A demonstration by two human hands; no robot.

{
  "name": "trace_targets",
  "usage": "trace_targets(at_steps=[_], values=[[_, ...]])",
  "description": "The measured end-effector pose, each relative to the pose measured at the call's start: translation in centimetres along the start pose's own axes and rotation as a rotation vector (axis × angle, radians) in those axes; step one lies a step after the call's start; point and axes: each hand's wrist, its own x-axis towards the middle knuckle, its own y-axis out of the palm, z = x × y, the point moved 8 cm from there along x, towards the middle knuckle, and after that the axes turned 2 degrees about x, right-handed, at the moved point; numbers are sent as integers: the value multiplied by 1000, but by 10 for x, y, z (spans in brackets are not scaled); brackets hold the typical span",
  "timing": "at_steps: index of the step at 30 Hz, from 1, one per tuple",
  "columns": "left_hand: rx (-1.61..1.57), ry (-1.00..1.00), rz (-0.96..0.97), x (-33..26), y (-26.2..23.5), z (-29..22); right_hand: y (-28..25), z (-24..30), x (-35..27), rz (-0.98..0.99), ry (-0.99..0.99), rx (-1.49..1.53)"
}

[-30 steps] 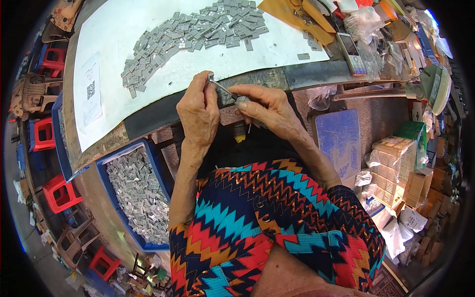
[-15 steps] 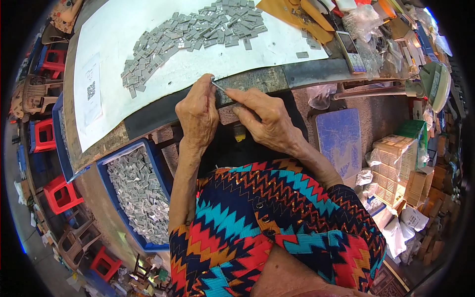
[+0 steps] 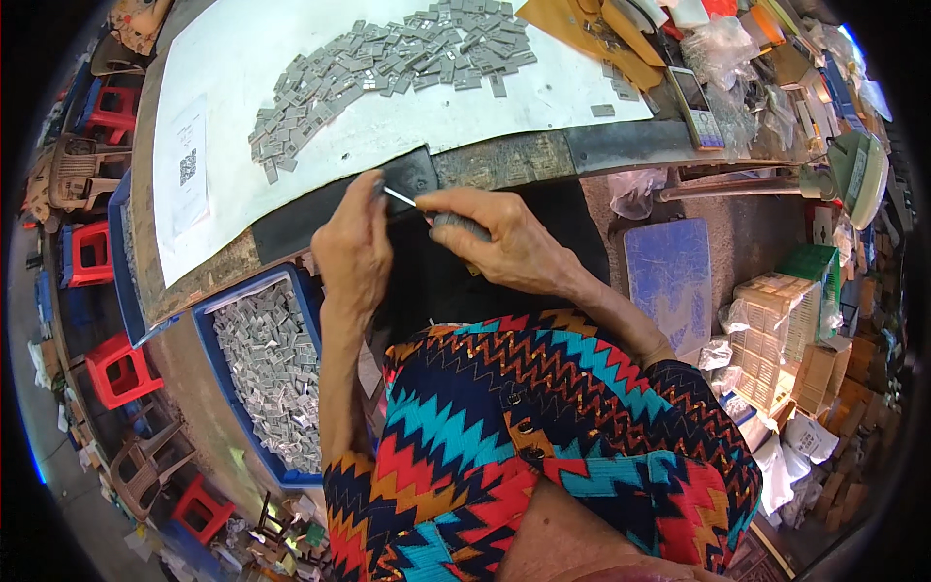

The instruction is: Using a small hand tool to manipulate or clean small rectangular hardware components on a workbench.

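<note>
My right hand [image 3: 504, 238] is closed round the dark handle of a thin metal-shafted tool [image 3: 400, 197], which looks like a screwdriver or small file. The shaft points left, its tip at the fingers of my left hand [image 3: 354, 238]. Those left fingers are pinched together, slightly blurred, on a small grey piece [image 3: 378, 186] that is mostly hidden. Both hands are over the near edge of the workbench, above a dark strip [image 3: 335, 209]. Farther back, a heap of small grey rectangular pieces [image 3: 388, 68] is spread on a white sheet [image 3: 359, 131].
A blue tray [image 3: 206, 354] full of similar grey pieces stands below the bench at left. On the bench at right lie a mobile phone [image 3: 693, 107] and an orange-brown pouch [image 3: 621, 48]. A lamp head [image 3: 855, 175] juts in there. Red stools [image 3: 121, 369] stand at far left.
My left hand has moved left and toward me, off the edge of the sheet. My right hand has shifted slightly nearer, and more of the tool's handle and shaft shows.
</note>
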Motion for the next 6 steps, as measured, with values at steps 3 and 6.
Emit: trace_targets(at_steps=[3, 6], values=[[7, -105, -56, -26, -25, 36, -1, -15, -8, 129, 68, -28], [-36, -162, -138, -75, -59, 110, -10, -30, -12, 134, 152, -39]])
